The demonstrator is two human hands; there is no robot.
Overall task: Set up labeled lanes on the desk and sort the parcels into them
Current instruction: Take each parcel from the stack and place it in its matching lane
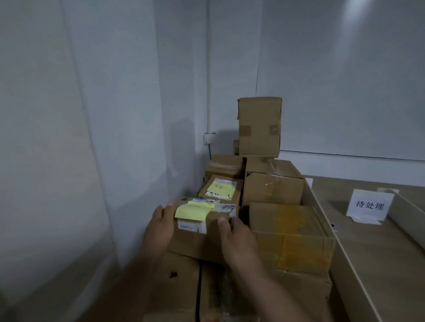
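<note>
The left hand [159, 227] has its fingers clamped on the left side of the parcel [194, 242], thumb at its top corner. The right hand [237, 238] clamps the right edge, thumb on the front face. Between the 2 sets of fingers, a yellow note [191, 212] lies on the parcel's top. Below the fingers, the parcel rests on larger cartons [178, 292]. Just beyond the fingertips lies 1 more noted parcel [219, 190]. Right of the right fingers sits a yellow-taped box [290, 238]. Farther right, a sign card [370, 205] stands on the tabletop [384, 258].
</note>
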